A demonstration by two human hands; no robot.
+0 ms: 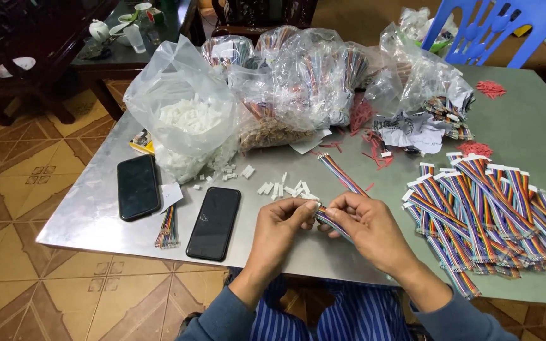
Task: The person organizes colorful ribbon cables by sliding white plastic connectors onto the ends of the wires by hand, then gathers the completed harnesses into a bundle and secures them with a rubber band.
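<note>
My left hand (280, 228) and my right hand (368, 224) meet over the front of the grey table (90, 211). Both pinch one rainbow ribbon cable (339, 173) that runs up and away from my fingers. My left fingertips press at the cable's near end, where a small white connector may sit; it is mostly hidden. Several loose white connectors (284, 188) lie just beyond my hands.
A pile of finished rainbow cables (488, 211) lies at the right. Two dark phones (138, 187) (215, 222) and a short cable bundle (168, 228) lie at the left. Clear bags of connectors (188, 120) and cables (323, 76) crowd the back. A blue chair (488, 31) stands behind.
</note>
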